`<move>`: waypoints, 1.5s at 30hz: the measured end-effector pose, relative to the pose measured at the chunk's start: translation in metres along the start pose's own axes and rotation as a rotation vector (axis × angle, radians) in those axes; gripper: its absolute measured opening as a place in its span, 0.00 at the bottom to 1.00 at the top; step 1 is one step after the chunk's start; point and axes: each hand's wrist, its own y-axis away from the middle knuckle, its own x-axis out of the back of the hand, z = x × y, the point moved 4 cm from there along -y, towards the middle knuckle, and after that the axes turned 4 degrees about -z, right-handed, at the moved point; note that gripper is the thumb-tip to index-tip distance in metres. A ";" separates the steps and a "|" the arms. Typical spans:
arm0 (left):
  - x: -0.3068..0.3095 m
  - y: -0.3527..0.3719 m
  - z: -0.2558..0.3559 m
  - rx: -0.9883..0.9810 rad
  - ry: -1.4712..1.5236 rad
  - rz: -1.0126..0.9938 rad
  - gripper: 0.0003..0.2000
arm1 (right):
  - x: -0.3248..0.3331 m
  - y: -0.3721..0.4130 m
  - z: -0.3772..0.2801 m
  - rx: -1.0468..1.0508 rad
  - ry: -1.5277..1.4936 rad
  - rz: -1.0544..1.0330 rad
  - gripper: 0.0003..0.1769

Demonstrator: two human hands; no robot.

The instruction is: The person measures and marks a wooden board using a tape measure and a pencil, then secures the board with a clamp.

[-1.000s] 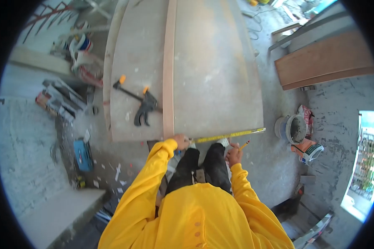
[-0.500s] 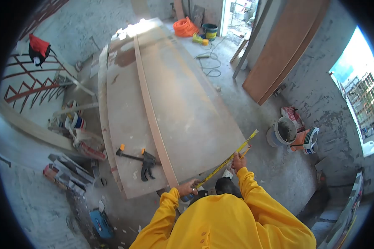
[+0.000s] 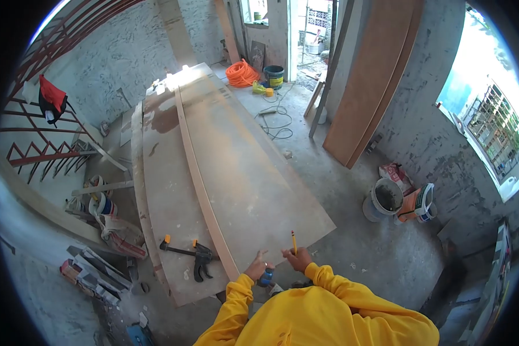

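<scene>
My left hand (image 3: pixel 256 267) is at the near edge of the large board (image 3: pixel 254 202), wrapped around a blue tape measure (image 3: pixel 266 278). Its index finger points up toward the other hand. Close by on the right, my right hand (image 3: pixel 297 261) grips a yellow pencil (image 3: pixel 294 242) that stands nearly upright. The two hands are close together, and no yellow blade shows between them. Left of my left hand, a long thin wooden strip (image 3: pixel 199 184) runs lengthwise along the board. A black bar clamp (image 3: pixel 200 258) with orange tips lies on the board's near left part.
Mortar buckets (image 3: pixel 383 200) stand on the floor to the right. Tall brown panels (image 3: pixel 375 86) lean on the right wall. At the back are an orange hose coil (image 3: pixel 242 74) and a cable (image 3: pixel 279 122). Sacks (image 3: pixel 121 233) and offcuts lie left.
The yellow tape blade, stretched between my hands before, no longer shows. My right hand has moved left toward my left hand, and the pencil now points up. The camera view has tilted upward.
</scene>
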 end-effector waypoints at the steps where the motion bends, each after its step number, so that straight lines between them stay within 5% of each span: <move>1: 0.007 0.002 0.001 0.052 0.090 0.127 0.27 | 0.011 -0.005 0.001 -0.037 -0.009 0.030 0.23; 3: 0.006 0.005 0.011 0.110 0.180 0.254 0.24 | 0.036 -0.008 -0.005 -0.077 0.077 -0.016 0.24; 5: 0.004 0.027 0.042 0.103 0.643 0.738 0.18 | 0.045 -0.005 -0.019 0.081 0.118 -0.095 0.25; 6: 0.002 0.022 0.043 0.112 0.650 0.753 0.18 | 0.045 -0.003 -0.030 0.241 0.156 -0.172 0.28; 8: -0.015 0.014 0.030 0.119 1.243 0.813 0.18 | 0.041 0.008 -0.051 0.354 0.186 -0.304 0.30; 9: -0.026 0.012 0.042 -0.087 1.197 0.682 0.18 | 0.037 0.018 -0.063 0.464 0.208 -0.425 0.34; 12: -0.057 0.004 0.070 0.034 1.463 0.788 0.15 | 0.041 0.021 -0.084 0.541 0.200 -0.326 0.35; 13: -0.064 0.001 0.069 -0.042 1.497 0.796 0.15 | 0.048 0.019 -0.088 0.416 0.155 -0.408 0.30; 14: -0.069 0.007 0.087 -0.019 1.476 0.791 0.15 | 0.056 0.011 -0.082 0.549 0.120 -0.479 0.26; 17: -0.081 0.032 0.110 0.009 1.378 0.859 0.20 | 0.082 0.003 -0.059 0.214 0.024 -0.690 0.22; 19: -0.090 0.038 0.118 0.260 1.104 0.533 0.32 | 0.101 0.005 -0.060 0.009 -0.027 -0.793 0.24; 20: -0.088 0.043 0.120 0.269 1.123 0.562 0.32 | 0.102 0.002 -0.062 0.007 -0.012 -0.902 0.25; 22: -0.104 0.048 0.138 0.237 1.155 0.287 0.38 | 0.100 0.012 -0.081 -0.001 0.010 -1.055 0.26; 25: -0.121 0.063 0.172 0.171 1.051 0.163 0.38 | 0.087 0.033 -0.112 0.258 0.074 -1.238 0.23; 27: -0.129 0.066 0.150 0.134 1.035 0.236 0.37 | 0.081 0.033 -0.114 0.493 0.153 -1.145 0.21; 29: -0.131 0.084 0.129 0.024 1.022 0.344 0.30 | 0.093 0.021 -0.114 0.642 0.413 -0.666 0.18; 30: -0.139 0.101 0.126 0.030 1.038 0.369 0.30 | 0.102 0.018 -0.113 0.614 0.296 -0.599 0.16; 33: -0.154 0.169 0.118 -0.282 1.064 0.861 0.25 | 0.146 -0.023 -0.074 0.627 0.221 -0.344 0.14; 38: -0.224 0.236 0.066 -0.202 1.030 1.144 0.23 | 0.226 -0.043 0.012 0.173 0.125 -0.345 0.21; 40: -0.243 0.237 0.070 0.068 0.916 1.265 0.19 | 0.241 -0.022 0.012 -0.050 0.102 -0.294 0.26; 45: -0.249 0.235 0.094 0.056 0.598 1.425 0.19 | 0.250 -0.012 0.032 -0.091 0.129 -0.266 0.28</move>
